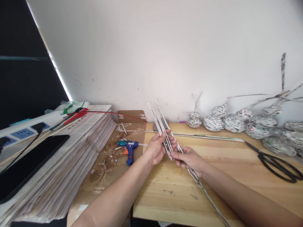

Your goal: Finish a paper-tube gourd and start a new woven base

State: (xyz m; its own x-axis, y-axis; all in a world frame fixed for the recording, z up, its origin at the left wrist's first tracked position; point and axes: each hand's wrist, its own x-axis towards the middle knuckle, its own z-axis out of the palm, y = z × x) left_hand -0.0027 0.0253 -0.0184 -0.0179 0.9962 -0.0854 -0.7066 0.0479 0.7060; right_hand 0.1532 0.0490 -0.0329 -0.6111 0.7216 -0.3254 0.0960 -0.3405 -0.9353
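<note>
My left hand [159, 147] is closed around several thin rolled-newspaper sticks [158, 119], which slant up and away above the wooden table. Just to the right, my right hand [188, 159] pinches at the lower ends of the sticks, its fingertips touching them. One or more longer newspaper strands [205, 193] run from the right hand down toward the table's front edge. A blue hot glue gun [130, 151] lies to the left of my hands, a small red light showing on it. Behind the hands, more long paper sticks [208, 136] lie across the table.
Black scissors [276, 162] lie at the right. Several woven newspaper gourd shapes [214, 119] line the wall. On the left stand a tall stack of newspapers [94, 148], a black phone [35, 160] and a power strip [23, 133]. Paper scraps litter brown cardboard [99, 184] beneath the glue gun.
</note>
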